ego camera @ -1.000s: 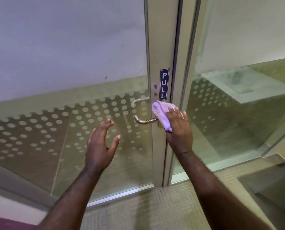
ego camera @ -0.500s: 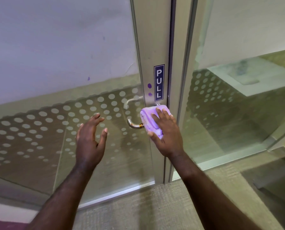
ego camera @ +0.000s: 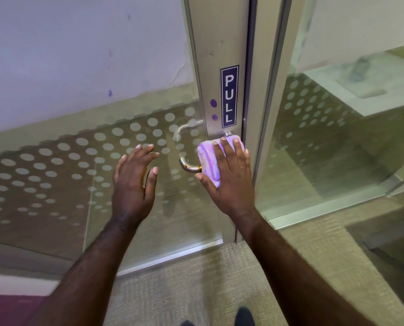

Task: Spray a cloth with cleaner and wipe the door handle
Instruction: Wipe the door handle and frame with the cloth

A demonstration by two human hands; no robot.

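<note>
A folded lilac cloth (ego camera: 207, 158) is wrapped over the metal lever door handle (ego camera: 188, 167) on the aluminium door stile. My right hand (ego camera: 229, 175) lies flat over the cloth and presses it onto the handle near its base; only the curved free end of the handle shows to the left. My left hand (ego camera: 134, 182) hovers open in front of the glass, left of the handle, fingers spread, holding nothing. No spray bottle is in view.
The glass door (ego camera: 102, 172) has a band of frosted dots and a blue PULL sign (ego camera: 229, 96) above the handle. A fixed glass panel (ego camera: 337, 149) stands to the right. Beige carpet (ego camera: 184, 290) lies below, with my shoe tips at the bottom edge.
My right hand has slid the cloth leftward along the handle, covering more of it, then settled over its base. The left hand stays open beside it. The view has shifted slightly.
</note>
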